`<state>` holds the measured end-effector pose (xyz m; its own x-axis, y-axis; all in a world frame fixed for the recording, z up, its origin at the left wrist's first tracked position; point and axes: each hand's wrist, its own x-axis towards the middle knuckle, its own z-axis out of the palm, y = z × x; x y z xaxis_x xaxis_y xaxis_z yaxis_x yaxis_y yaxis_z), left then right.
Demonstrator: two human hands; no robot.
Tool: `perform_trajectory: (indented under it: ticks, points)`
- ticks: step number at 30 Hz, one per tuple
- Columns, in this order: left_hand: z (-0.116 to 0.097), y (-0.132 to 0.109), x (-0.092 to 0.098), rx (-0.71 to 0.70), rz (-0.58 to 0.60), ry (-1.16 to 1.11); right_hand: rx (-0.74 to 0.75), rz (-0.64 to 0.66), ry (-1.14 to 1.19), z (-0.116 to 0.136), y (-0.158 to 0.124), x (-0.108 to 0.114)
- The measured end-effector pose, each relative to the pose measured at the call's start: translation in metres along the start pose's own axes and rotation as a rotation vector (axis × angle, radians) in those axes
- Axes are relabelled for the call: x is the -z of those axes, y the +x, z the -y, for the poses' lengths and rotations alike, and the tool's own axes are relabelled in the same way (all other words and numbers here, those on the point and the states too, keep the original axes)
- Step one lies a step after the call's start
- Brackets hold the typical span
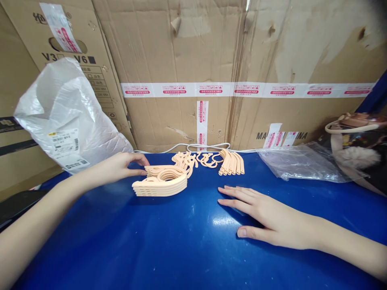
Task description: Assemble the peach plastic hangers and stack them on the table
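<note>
Filling the back, brown cardboard (169,52) rises behind a blue table (187,249), crossed by 2 strips of printed tape (169,90), 1 level and 1 upright. At left stands a box (105,64) marked V3 and V6; a white bag (90,121) leans in front of it. A clear bag (302,165) lies at the table's right rear, just beside a dark bag (344,137) with a pale pompom. The right hand (269,217) is spread, palm down over the table, well apart from the stack; whether it touches the surface, I cannot tell. The left hand (121,165) pinches the left end of the stack (160,189), peach plastic pieces layered left of centre. Just behind it is a pile (184,159) of similar pieces, with curved hooks (208,161) beside that, then a row (232,163) of bent pieces side by side. A white cable (163,150) runs along the back edge.
</note>
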<state>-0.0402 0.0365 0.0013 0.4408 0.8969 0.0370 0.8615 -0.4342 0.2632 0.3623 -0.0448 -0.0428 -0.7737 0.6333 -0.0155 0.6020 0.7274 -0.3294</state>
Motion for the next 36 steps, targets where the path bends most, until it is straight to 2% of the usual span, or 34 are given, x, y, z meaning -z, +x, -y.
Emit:
perform_trajectory:
  ticks: [4, 8, 14, 16, 20, 23, 25, 28, 32, 36]
  points:
    - [0.008, -0.003, 0.004, 0.030, -0.022, 0.029, 0.012, -0.023, 0.012, -0.001, -0.001, -0.001]
    - [0.011, -0.011, 0.017, 0.089, -0.095, 0.092, 0.026, -0.028, -0.001, -0.002, 0.000, -0.002]
    - [-0.012, -0.024, 0.034, 0.131, -0.200, 0.130, 0.024, -0.013, -0.023, -0.002, -0.001, -0.001]
    - [-0.020, -0.027, 0.037, 0.154, -0.165, 0.075, 0.020, -0.007, -0.028, -0.001, -0.001, 0.000]
    - [-0.027, -0.033, 0.036, 0.238, 0.032, -0.049, 0.013, 0.003, -0.043, 0.000, -0.002, 0.001]
    - [-0.027, -0.038, 0.030, 0.304, 0.198, -0.020, 0.009, 0.009, -0.048, 0.002, -0.001, 0.002]
    - [-0.026, -0.040, 0.026, 0.328, 0.265, 0.024, 0.003, 0.013, -0.046, 0.002, 0.000, 0.002]
    - [-0.032, -0.039, 0.021, 0.308, 0.282, 0.058, 0.002, 0.011, -0.038, 0.002, -0.001, 0.002]
    - [-0.051, -0.039, 0.018, 0.229, 0.230, 0.068, 0.008, -0.007, -0.021, 0.002, -0.003, 0.002]
    - [-0.062, -0.039, 0.016, 0.210, 0.221, 0.050, -0.014, 0.009, -0.035, 0.003, -0.003, 0.002]
